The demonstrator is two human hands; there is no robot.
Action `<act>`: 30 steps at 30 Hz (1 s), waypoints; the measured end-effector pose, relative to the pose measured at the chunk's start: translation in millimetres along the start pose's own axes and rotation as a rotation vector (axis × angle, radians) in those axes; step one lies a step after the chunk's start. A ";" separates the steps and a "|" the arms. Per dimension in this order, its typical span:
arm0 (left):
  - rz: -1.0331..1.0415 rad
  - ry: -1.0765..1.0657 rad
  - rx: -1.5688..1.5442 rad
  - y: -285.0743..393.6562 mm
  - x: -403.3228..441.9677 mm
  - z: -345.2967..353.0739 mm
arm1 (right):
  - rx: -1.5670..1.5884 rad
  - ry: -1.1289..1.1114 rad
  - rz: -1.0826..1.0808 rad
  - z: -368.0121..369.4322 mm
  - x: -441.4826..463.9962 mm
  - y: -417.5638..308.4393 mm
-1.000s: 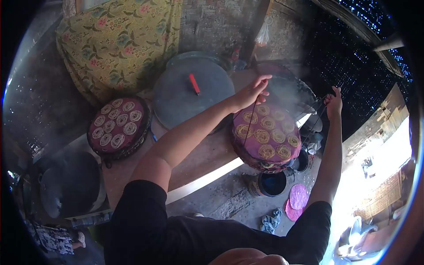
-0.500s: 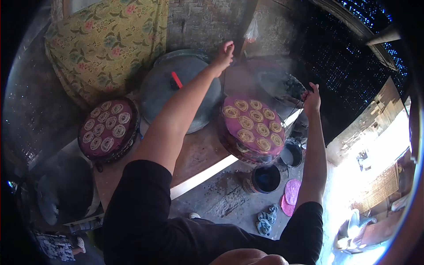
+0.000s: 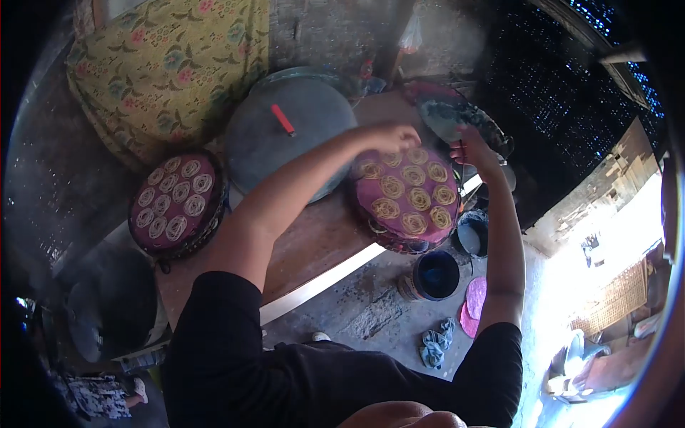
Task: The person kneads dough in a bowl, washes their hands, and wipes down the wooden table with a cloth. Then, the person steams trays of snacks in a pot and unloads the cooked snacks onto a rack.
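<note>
Left grip (image 3: 396,138) hangs at the far edge of a round tray (image 3: 367,192), its fingers bent inward; whether it holds anything, or touches the tray, I cannot tell. Right grip (image 3: 472,148) is just beyond the tray's far right edge, fingers curled narrow around what looks like a dark cord (image 3: 462,152), whose course is unclear. Most of the tray lies nearer the body than both grips, lined with purple cloth and covered with pale coiled rounds (image 3: 417,197). It overlaps the front edge of the desk (image 3: 307,250) in view, though whether it rests there is hard to say.

Beyond the right grip sits a round, dark-rimmed vessel (image 3: 444,123), hazy and partly hidden. To the left of the left grip, a broad grey lid (image 3: 250,135) carries a red object (image 3: 282,120). Further left stands a second round tray (image 3: 168,251), also bearing coiled rounds, well apart from either grip.

Nearer the body than the right grip are a small pail (image 3: 472,234), a dark bucket (image 3: 437,274), pink discs (image 3: 476,292) and a crumpled bluish cloth (image 3: 437,344), the cloth lying on the floor (image 3: 378,317).
</note>
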State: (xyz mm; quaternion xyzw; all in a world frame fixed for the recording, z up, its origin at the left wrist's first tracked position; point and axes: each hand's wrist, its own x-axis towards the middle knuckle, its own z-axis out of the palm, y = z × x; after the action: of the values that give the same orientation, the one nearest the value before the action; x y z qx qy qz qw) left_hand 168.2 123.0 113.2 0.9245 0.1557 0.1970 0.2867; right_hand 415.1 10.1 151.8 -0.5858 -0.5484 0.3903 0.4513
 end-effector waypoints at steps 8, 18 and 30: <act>0.254 0.001 0.416 147.2 -123.1 63.3 | -1.577 -0.475 -0.114 118.0 121.6 90.2; -0.576 0.569 -0.109 131.5 -449.1 22.9 | -0.084 -0.911 0.094 424.4 18.1 56.8; -1.043 1.521 -0.823 16.9 -801.1 99.7 | -0.842 -0.211 -0.429 585.7 -30.1 144.4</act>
State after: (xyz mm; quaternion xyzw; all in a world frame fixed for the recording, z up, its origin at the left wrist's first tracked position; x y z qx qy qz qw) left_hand -483.7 -258.2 -172.6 0.1995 0.6020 0.6226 0.4585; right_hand -103.6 40.5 -156.1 -0.5483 -0.8100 0.0899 0.1874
